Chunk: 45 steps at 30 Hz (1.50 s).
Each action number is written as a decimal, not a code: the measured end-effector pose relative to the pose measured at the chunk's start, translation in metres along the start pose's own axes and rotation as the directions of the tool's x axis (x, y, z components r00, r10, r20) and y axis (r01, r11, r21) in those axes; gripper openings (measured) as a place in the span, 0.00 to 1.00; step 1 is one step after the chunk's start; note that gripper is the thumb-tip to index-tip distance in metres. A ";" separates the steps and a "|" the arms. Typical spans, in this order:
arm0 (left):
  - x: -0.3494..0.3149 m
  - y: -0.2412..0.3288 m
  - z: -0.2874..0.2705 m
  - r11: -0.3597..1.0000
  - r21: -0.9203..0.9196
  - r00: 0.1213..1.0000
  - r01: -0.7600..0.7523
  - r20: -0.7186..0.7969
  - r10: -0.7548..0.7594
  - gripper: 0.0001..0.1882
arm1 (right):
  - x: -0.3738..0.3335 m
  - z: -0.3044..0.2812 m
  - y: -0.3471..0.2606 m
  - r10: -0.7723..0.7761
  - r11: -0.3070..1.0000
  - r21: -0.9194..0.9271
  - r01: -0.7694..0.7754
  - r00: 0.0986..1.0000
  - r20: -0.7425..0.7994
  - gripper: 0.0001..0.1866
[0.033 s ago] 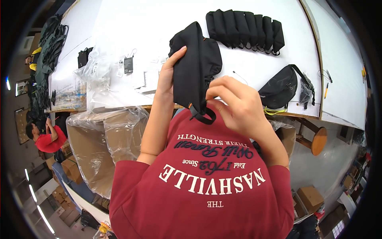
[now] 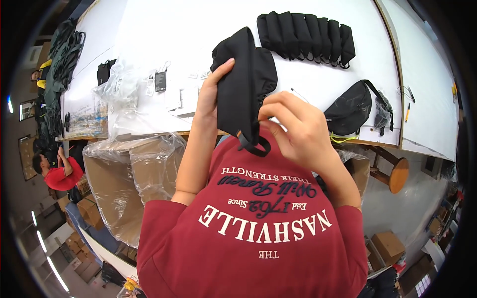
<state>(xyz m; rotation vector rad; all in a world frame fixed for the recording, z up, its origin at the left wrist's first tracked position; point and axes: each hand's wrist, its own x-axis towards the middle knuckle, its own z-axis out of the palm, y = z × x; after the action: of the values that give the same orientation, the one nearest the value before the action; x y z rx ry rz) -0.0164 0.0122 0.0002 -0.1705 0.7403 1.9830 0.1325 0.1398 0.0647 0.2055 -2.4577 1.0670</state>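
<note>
My left hand (image 2: 210, 92) is closed round a black fabric pouch (image 2: 235, 89), its thumb across the front. I hold the pouch upright at the table's near edge. A black loop (image 2: 257, 148) and a small orange-trimmed tab (image 2: 239, 133) are at its lower end. Thumb and fingers of my right hand (image 2: 293, 121) pinch the pouch's right edge, low down. Whether a zip pull is between those fingertips I cannot tell. Another black fabric part (image 2: 266, 69) shows behind the pouch; I cannot tell whether it belongs to it.
Several black pouches (image 2: 304, 37) stand in a row on the white table (image 2: 169, 30). To the right lies a black waist bag (image 2: 349, 113). Clear plastic bags (image 2: 121, 89) and tags (image 2: 160, 81) lie left. Below are a plastic-lined carton (image 2: 117, 184) and a wooden stool (image 2: 398, 176).
The pouch has turned very slightly, with its loop a touch to the right. My right hand has shifted a little along the edge; both hands keep their hold.
</note>
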 end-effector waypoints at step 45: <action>-0.094 0.009 -0.016 -0.366 0.646 0.599 -0.669 0.761 0.248 0.10 | -0.051 -0.047 0.003 0.307 0.907 0.254 -0.335 0.941 0.145 0.10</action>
<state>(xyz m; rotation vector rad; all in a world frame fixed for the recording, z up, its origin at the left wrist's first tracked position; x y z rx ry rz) 0.0220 -0.0708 0.0298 1.7348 2.1846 1.3781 0.1926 0.1740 0.0676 -0.0681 -2.4795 1.5790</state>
